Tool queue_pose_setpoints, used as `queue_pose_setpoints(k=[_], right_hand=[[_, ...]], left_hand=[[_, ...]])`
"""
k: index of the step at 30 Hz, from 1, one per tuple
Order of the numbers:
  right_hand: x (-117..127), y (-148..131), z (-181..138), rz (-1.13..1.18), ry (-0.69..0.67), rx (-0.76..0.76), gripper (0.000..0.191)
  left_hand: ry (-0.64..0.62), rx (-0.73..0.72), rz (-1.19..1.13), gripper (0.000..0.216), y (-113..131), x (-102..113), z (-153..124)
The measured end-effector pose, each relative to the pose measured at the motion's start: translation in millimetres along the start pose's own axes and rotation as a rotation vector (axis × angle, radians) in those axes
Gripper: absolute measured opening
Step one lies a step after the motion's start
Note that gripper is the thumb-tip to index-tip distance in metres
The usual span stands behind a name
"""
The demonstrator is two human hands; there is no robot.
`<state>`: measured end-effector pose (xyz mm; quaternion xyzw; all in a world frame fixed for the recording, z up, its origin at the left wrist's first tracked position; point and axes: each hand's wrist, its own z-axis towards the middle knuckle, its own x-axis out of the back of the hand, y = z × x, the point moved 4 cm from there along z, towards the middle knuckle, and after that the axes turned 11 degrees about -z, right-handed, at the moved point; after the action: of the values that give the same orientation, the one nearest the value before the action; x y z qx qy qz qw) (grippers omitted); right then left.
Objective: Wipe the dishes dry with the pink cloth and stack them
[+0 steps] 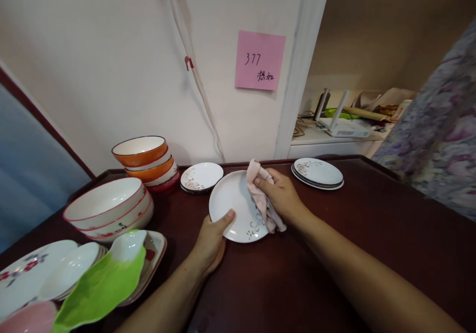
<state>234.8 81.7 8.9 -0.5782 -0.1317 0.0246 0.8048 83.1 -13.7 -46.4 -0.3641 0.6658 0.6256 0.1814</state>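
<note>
A white plate [232, 205] with a faint floral print is held tilted above the dark red table [372, 233]. My left hand [211, 238] grips its lower left rim, thumb on the face. My right hand [280, 194] is closed on a pale pink cloth [262, 199] that it presses against the plate's right side.
A stack of small plates [317, 172] lies at the back right, another small stack [201, 176] behind the held plate. Orange bowls [145, 162], red-rimmed bowls [107, 206], a green leaf-shaped dish [100, 283] and flowered plates [26, 273] crowd the left. A floral curtain [439, 124] hangs right.
</note>
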Motion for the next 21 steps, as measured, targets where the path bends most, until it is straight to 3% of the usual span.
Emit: queue_pose_setpoints(k=[5, 10, 12, 16, 21], right_hand=[[-39, 32, -25, 0.238, 0.185, -0.224, 0.030], [-68, 36, -43, 0.428, 0.131, -0.355, 0.035], [-60, 29, -35, 0.459, 0.100, -0.363, 0.033], [-23, 14, -8, 0.416, 0.078, -0.268, 0.031], [1, 8, 7, 0.237, -0.016, -0.174, 0.029]], left_hand=[[0.165, -0.129, -0.081, 0.049, 6, 8, 3], [0.209, -0.072, -0.108, 0.048, 7, 9, 2], [0.154, -0.077, -0.102, 0.047, 8, 5, 2], [-0.002, -0.087, -0.078, 0.046, 11, -3, 1], [-0.022, 0.011, 0.037, 0.046, 5, -3, -1]])
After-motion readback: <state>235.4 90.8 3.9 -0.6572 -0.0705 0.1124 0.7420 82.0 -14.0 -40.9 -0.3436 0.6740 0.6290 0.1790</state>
